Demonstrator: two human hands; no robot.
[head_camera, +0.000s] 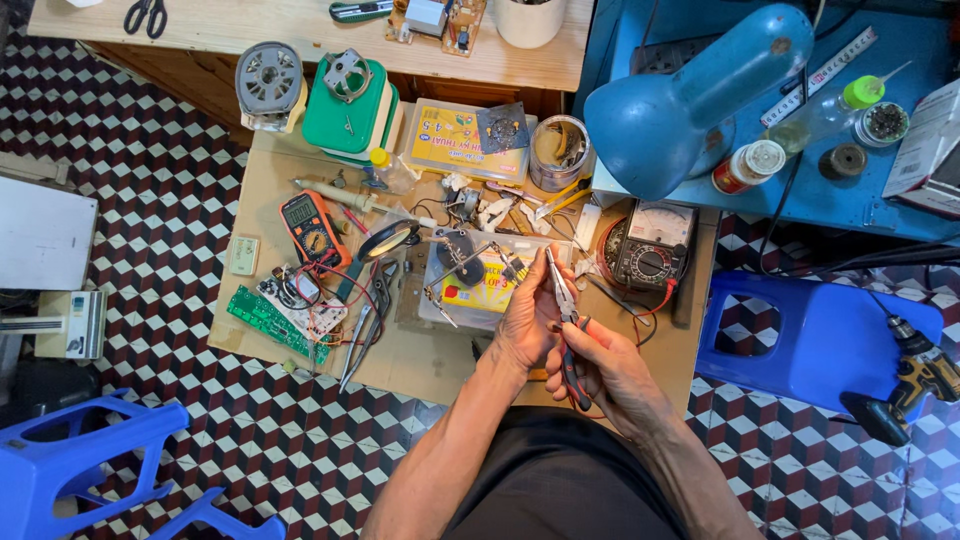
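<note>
My right hand (612, 372) grips the red and black handles of long-nose pliers (566, 310), whose thin jaws point away from me. My left hand (527, 318) has its fingers pinched close beside the plier jaws; whether it holds something small I cannot tell. Both hands hover over the near edge of a low cardboard-topped work surface (420, 360). Just beyond the plier tips stands a helping-hand clamp stand (460, 255) on a clear plastic box with a yellow card inside (480, 295).
On the surface lie an orange multimeter (312, 228), an analog meter (650, 255), a magnifier (388, 240), green circuit boards (275, 320), scissors-like forceps (368, 325) and a jar (558, 152). A blue lamp (690, 100) sits on a blue table. Blue stools (815, 340) and a drill (915, 385) stand right.
</note>
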